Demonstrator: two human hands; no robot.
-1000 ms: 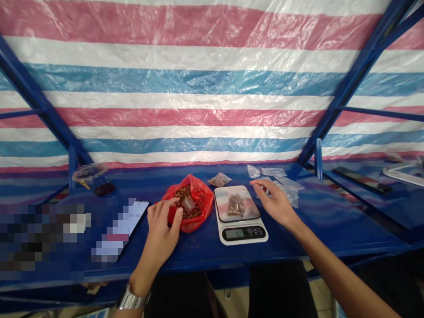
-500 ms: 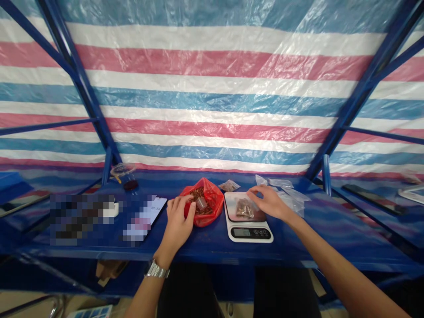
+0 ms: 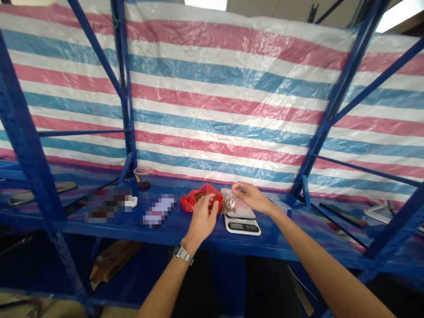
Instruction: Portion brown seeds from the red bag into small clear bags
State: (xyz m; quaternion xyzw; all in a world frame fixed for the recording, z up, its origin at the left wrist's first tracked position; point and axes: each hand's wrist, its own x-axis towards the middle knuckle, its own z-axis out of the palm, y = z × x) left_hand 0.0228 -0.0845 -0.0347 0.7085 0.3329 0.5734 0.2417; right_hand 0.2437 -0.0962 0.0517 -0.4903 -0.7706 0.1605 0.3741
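Note:
My right hand (image 3: 252,198) pinches the upper edge of a small clear zip bag (image 3: 228,202) with brown bits in it. The bag hangs at the left side of a white kitchen scale (image 3: 243,226) and hides part of its plate. My left hand (image 3: 203,218) is over the front right of a red plastic bag (image 3: 188,201), its fingers apart and nothing visible in them. Brown pieces (image 3: 199,194) fill the red bag, partly hidden by that hand. The digits on the scale's display are too small to read.
Clear plastic bags (image 3: 278,203) lie right of the scale. A phone (image 3: 160,210), its screen blurred out, lies to the left. Behind it stands a clear cup (image 3: 143,179) with dark contents. Blue rack posts (image 3: 123,88) rise at both sides, before a striped sheet (image 3: 215,106).
My right hand has taken hold of the small bag and lifted it off the scale plate toward the left. My left hand has moved right across the red bag. The view has tilted up.

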